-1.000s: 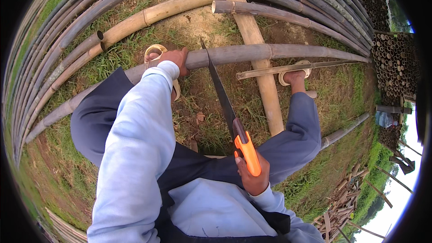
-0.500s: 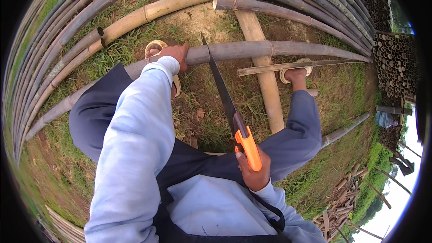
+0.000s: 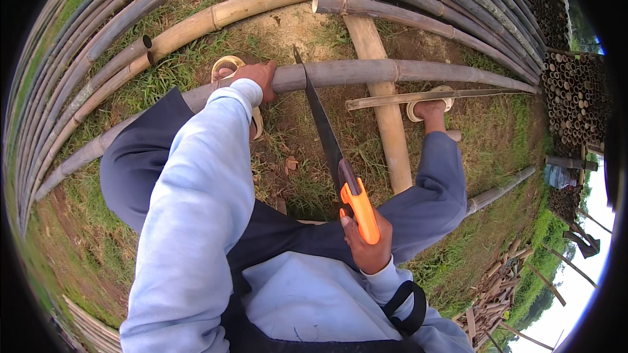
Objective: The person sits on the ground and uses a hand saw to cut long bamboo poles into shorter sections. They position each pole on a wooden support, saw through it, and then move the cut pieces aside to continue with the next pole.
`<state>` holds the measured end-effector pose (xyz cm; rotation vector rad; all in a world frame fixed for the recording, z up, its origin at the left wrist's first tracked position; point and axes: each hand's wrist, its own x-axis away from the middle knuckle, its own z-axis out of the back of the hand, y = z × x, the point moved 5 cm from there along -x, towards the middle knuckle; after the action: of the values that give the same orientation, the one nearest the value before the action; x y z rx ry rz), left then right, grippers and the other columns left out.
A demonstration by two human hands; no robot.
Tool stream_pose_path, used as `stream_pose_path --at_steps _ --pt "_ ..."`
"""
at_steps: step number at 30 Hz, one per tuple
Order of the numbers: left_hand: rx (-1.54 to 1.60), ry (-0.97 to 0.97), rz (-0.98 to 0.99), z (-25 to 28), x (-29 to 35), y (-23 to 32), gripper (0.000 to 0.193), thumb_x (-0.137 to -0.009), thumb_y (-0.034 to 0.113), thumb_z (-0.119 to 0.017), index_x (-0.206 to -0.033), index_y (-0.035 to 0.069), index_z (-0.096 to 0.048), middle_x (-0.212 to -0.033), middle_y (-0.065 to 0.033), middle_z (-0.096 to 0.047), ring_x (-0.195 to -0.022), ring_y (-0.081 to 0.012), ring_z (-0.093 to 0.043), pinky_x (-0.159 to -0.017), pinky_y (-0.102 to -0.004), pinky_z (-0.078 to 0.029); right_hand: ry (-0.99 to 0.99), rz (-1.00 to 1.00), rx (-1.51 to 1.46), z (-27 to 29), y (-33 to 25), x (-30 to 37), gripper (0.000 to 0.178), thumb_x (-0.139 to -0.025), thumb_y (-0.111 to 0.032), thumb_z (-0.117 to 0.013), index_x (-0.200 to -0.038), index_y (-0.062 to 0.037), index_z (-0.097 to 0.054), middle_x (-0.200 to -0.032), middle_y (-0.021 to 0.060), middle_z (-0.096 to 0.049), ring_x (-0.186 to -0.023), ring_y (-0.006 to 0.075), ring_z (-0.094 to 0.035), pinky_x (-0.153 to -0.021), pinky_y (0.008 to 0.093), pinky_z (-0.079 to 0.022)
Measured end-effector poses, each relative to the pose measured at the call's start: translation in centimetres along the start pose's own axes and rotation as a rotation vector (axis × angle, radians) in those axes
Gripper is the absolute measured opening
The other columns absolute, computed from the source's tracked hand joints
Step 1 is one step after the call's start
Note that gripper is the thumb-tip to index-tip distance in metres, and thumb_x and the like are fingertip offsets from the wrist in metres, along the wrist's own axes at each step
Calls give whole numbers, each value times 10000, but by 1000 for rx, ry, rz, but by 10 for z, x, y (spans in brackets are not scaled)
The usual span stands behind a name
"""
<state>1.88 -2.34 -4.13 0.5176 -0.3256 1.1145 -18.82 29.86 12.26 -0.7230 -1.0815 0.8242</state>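
- While the left hand (image 3: 260, 79) clasps the bamboo pole (image 3: 350, 72), the right hand (image 3: 369, 246) grips the saw (image 3: 332, 144).
- Blade (image 3: 318, 114) crosses the pole beside the left hand, scarcely shifted: cutting seems little advanced.
- Black strap (image 3: 417, 312) now loops the right sleeve (image 3: 436, 328).

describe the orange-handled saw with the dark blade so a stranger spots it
Find the long, round grey-brown bamboo pole curving across above the person's lap. Crossing it is the saw, dark blade tip upward; its bright orange handle sets it apart from the dull bamboo around.
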Motion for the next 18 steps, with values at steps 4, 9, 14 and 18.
stream_pose_path --at_steps 4,9,14,18 --pt "-17 15 9 -4 -3 0 638 -743 358 -821 -1255 78 -564 -1132 -208 -727 -1042 -396 -710 -887 -494 -576 15 46 83 -22 10 -59 301 -926 -70 -699 -1212 21 -671 -885 143 -692 -794 228 -688 -761 346 -540" --pt "-20 12 19 1 4 2 666 -738 364 -829 -1280 89 -555 -1134 -195 -731 -1056 -388 -709 -892 -491 -576 91 289 48 -81 21 -179 219 -912 -145 -727 -950 28 -599 -761 207 -607 -692 371 -587 -688 419 -491" --pt "-11 -5 38 -2 0 2 649 -745 369 -816 -1268 88 -552 -1157 -194 -726 -1065 -384 -708 -899 -486 -575 -8 43 13 -15 3 -33 279 -924 -97 -732 -1170 21 -673 -872 113 -694 -791 178 -664 -770 336 -539" --pt "-6 -5 7 -5 -5 0 658 -748 367 -812 -1276 77 -547 -1161 -205 -723 -1059 -384 -710 -898 -483 -574 40 2 58 -6 -10 -14 319 -930 -86 -712 -1228 21 -668 -910 114 -709 -831 187 -693 -790 336 -545"
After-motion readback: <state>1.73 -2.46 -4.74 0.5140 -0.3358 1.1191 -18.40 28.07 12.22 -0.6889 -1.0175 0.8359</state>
